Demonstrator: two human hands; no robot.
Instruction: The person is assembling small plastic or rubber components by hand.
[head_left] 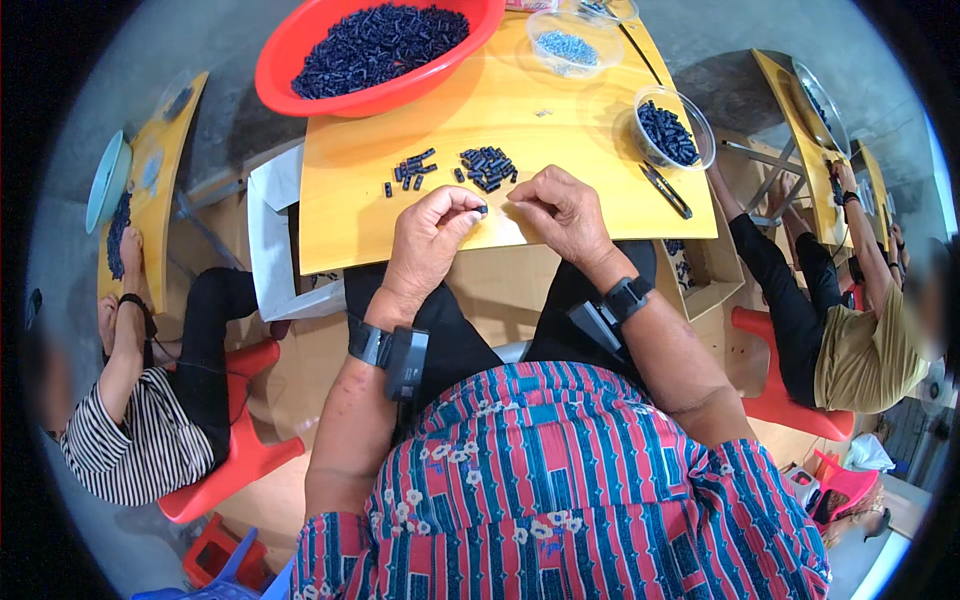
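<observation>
My left hand [432, 238] pinches a small dark cylindrical part [482, 210] between thumb and fingers, above the near edge of the yellow wooden table [560, 120]. My right hand [562, 210] is close beside it, fingertips curled toward the same part; whether it holds anything is hidden. Just beyond my hands lie two small heaps of dark parts [487, 166], some scattered loose to the left [412, 168]. Both wrists wear black bands with small devices.
A red basin [300, 45] full of dark parts stands at the far left. A clear tub [674, 130] of dark parts, a clear bowl of pale bits [566, 44] and black tweezers [666, 190] lie right. Seated people work on both sides on red chairs.
</observation>
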